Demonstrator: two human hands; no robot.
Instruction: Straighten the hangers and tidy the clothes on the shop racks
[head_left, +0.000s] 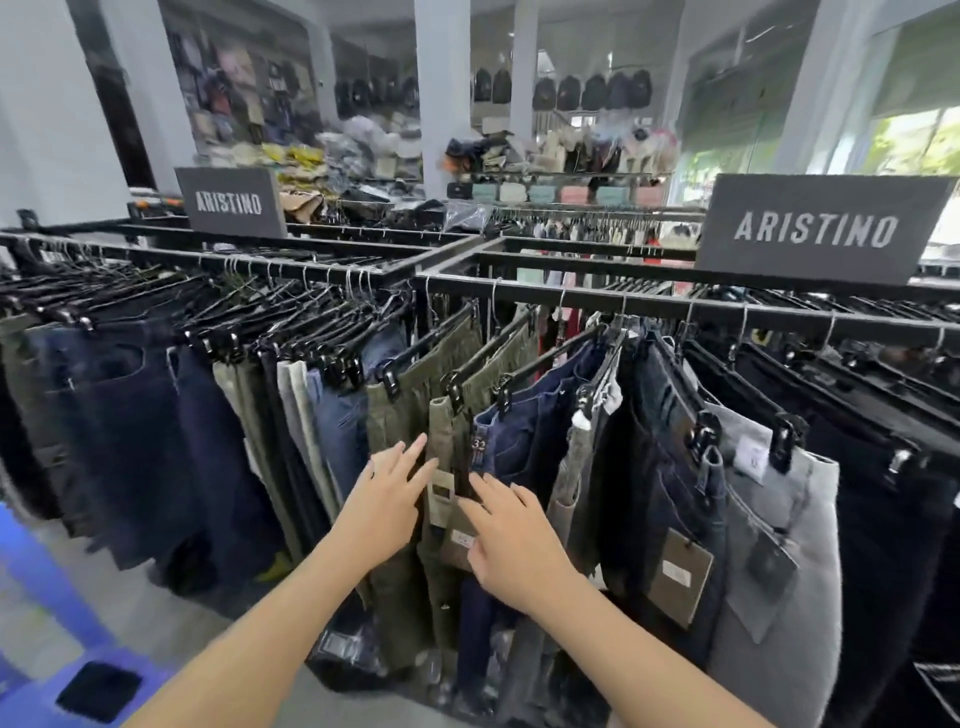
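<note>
Head view: L hand (387, 501) and R hand (511, 540), fingers straight and spread, gripping nothing, both pressed on olive trousers (440, 421) clipped to hanger (483, 358) on rail (571, 300), just left of navy jeans (524, 431).

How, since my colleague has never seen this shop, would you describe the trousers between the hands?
Find the right-hand ARISTINO sign on the black rail. Down-left of it, the olive trousers hang between the left hand and right hand. Unlike the navy jeans to their right, they carry a tan tag.
</note>
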